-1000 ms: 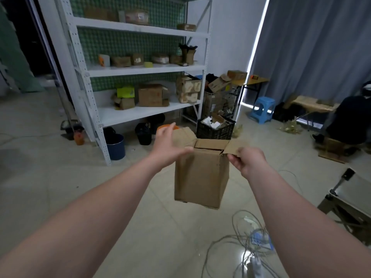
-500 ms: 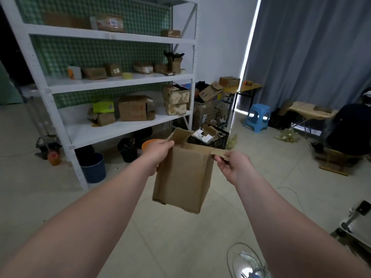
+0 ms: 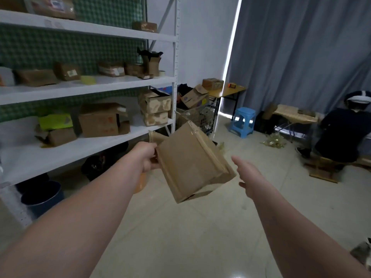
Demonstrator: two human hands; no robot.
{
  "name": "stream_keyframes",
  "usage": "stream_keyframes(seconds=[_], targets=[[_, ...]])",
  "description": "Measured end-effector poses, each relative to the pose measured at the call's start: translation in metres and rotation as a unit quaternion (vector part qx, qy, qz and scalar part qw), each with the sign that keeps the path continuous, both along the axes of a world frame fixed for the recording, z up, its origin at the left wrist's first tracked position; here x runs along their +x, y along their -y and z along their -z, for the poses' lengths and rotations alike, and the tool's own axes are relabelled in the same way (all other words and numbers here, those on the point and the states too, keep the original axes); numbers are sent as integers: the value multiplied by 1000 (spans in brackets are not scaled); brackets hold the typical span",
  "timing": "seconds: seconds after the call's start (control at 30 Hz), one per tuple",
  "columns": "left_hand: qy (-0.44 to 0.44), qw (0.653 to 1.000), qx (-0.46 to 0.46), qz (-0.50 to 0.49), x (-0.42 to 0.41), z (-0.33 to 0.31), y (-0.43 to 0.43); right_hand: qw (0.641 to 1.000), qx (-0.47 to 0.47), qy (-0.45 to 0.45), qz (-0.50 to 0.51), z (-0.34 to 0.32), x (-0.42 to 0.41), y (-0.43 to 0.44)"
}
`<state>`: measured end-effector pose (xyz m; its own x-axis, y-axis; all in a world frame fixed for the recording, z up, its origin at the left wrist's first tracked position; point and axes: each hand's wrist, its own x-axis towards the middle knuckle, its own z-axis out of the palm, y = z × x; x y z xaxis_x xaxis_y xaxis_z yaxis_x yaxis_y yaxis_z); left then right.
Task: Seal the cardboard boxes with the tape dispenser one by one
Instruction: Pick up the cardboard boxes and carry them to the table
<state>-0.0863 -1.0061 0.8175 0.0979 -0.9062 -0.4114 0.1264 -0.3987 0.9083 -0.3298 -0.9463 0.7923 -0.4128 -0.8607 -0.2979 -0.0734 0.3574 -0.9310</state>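
**Box in left hand, right hand free**

- left hand (image 3: 147,157): fingers curled round the left edge of the cardboard box (image 3: 190,161), at the base of a loose flap (image 3: 155,136) that sticks up on the far-left side. Firm grip, and it is the only hand on the box.
- right hand (image 3: 248,177): fingers straight and relaxed, palm facing left, holding nothing. It is just right of the box's near-right corner. I see a small gap, no contact.
- box position: in the air, centre of view, above the tiled floor (image 3: 190,237) and resting on nothing. It is tilted, with the near corner lowest and a broad face turned up toward the camera. A shiny strip of tape (image 3: 208,149) runs along the right side of that face, far to near.
- orange object (image 3: 141,183): sits under the left wrist, mostly hidden by the forearm. Cannot tell what it is or whether the hand holds it.
- surroundings: a white shelf rack (image 3: 174,77) on the left carries more cardboard boxes (image 3: 99,120), with a dark blue bucket (image 3: 43,196) under it. A wire basket (image 3: 202,117) stands beyond the box. A blue stool (image 3: 243,121) stands by the grey curtain (image 3: 301,57). A person in dark clothes (image 3: 341,135) is low at far right.
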Motion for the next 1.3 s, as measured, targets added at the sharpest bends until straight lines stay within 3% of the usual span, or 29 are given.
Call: stream_keyframes(seconds=[0.43, 0.73, 0.93, 1.3], targets=[[-56, 996, 23, 67, -92, -11, 229, 995, -24, 73, 56, 11, -85, 205], [-39, 995, 37, 87, -252, 4, 410, 986, -37, 99, 128, 41, -245, 391], [-56, 992, 24, 108, -366, -1, 538, 977, -44, 117, 171, 28, -363, 515], [-80, 989, 23, 124, -480, 6, 734, 975, -33, 121, 185, 35, -471, 690]])
